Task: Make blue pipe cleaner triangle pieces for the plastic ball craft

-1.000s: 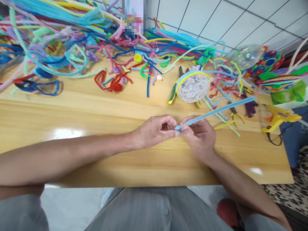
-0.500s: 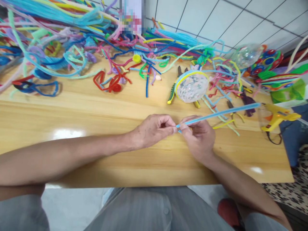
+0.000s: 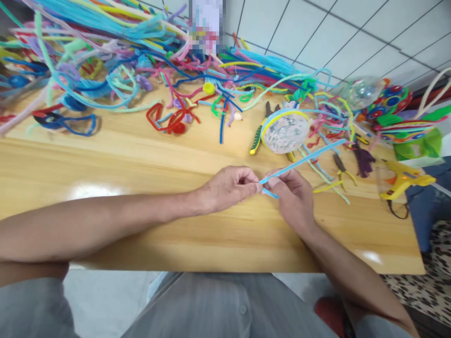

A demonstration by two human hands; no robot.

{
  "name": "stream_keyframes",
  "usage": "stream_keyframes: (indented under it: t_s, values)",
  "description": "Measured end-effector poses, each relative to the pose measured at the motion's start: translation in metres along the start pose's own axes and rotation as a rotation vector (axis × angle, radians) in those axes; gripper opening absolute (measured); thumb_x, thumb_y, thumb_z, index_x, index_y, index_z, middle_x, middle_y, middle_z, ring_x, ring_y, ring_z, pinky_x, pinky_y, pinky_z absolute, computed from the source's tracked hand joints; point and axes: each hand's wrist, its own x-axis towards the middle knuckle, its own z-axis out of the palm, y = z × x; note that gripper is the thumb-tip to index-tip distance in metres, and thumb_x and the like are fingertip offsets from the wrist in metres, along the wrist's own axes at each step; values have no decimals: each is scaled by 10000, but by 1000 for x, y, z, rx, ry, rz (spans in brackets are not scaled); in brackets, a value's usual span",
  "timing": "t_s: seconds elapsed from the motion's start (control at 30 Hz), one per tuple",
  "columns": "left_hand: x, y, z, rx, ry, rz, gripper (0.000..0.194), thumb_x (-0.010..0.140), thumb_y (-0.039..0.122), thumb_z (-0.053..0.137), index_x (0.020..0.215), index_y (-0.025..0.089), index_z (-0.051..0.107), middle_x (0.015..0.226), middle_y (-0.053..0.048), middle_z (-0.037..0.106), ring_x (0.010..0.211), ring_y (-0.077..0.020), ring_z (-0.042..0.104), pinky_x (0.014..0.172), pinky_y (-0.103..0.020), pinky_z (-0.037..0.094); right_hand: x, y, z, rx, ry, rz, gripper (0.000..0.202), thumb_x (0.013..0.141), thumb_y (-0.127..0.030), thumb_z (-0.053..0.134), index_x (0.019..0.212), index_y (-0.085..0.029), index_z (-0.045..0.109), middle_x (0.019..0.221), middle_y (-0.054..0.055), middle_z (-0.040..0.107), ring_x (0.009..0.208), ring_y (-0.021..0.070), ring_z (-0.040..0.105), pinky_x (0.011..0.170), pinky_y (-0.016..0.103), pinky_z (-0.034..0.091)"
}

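A light blue pipe cleaner (image 3: 306,160) is bent near my fingertips, with a long part slanting up to the right and a short end pointing down right. My left hand (image 3: 234,188) pinches it at the bend. My right hand (image 3: 294,195) is closed beside it, thumb and finger pressed on the long part. Beyond my hands, a clear dome (image 3: 287,133) with a yellow and blue rim rests on green-and-yellow pliers (image 3: 256,139).
Tangled pipe cleaners (image 3: 130,30) fill the table's back. Red bent pieces (image 3: 172,122) lie left of centre. Toward the right are small pliers (image 3: 340,166), a yellow glue gun (image 3: 405,179) and a decorated ball (image 3: 391,98).
The short end of the blue pipe cleaner shows more below the bend, and the long part now looks shorter and steeper. The view has shifted slightly.
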Motion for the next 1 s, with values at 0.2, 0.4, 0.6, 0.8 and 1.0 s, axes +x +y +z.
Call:
stream_keyframes:
  t_s: [0.2, 0.4, 0.6, 0.8, 1.0]
  values:
    - [5, -6, -5, -116, 21, -26, 271, 865, 395, 748, 824, 151, 637, 646, 28, 591, 522, -74, 511, 479, -194, 419, 2, 2, -9, 37, -121, 44, 351, 933, -581, 707, 1025, -245, 662, 778, -14, 738, 611, 157, 681, 606, 313, 588]
    - [2, -5, -2, -70, 1, -45, 291, 842, 422, 780, 850, 151, 675, 684, 30, 610, 549, -69, 506, 493, -188, 406, -2, 2, -8, -123, -121, -14, 216, 962, -448, 701, 911, -239, 681, 664, -42, 674, 576, 124, 611, 580, 262, 512]
    - [2, 2, -2, -67, -39, -65, 337, 844, 452, 791, 988, 155, 727, 732, 31, 631, 578, -72, 512, 509, -191, 410, 0, 3, -12, -232, -130, -63, 140, 967, -369, 677, 951, -236, 718, 649, -53, 638, 557, 110, 550, 552, 249, 446]
    - [4, 1, -3, -115, 40, -76, 418, 735, 485, 887, 867, 151, 672, 649, 49, 586, 530, -72, 509, 481, -198, 423, 1, 1, -12, -158, -206, -6, 254, 964, -440, 681, 1122, -241, 677, 680, -65, 610, 570, 111, 560, 540, 240, 453]
    - [6, 1, -2, -140, 130, -13, 435, 721, 472, 904, 866, 159, 640, 647, 58, 598, 502, -62, 505, 481, -197, 421, 2, 1, -7, 7, -164, 28, 403, 868, -459, 800, 1172, -254, 633, 811, -36, 687, 676, 131, 633, 635, 273, 538]
